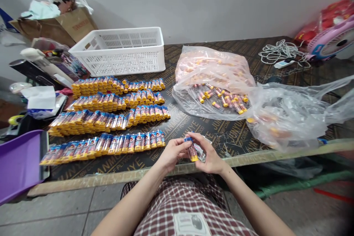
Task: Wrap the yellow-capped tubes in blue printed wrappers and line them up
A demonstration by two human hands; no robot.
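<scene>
Head view: left hand (175, 152) and right hand (209, 156) both pinch one blue-capped tube (192, 151), person's side of clear bag (212, 72). Tube rows (114, 121) left of bag; white basket (132, 62) back-left of bag.

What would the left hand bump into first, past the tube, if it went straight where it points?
Probably the right hand, just across the tube from the left hand, though depth is hard to judge.

The dark printed table (177, 126) bears rows of capped tubes (110, 121), a white basket (121, 61) and plastic bags (212, 67).
</scene>
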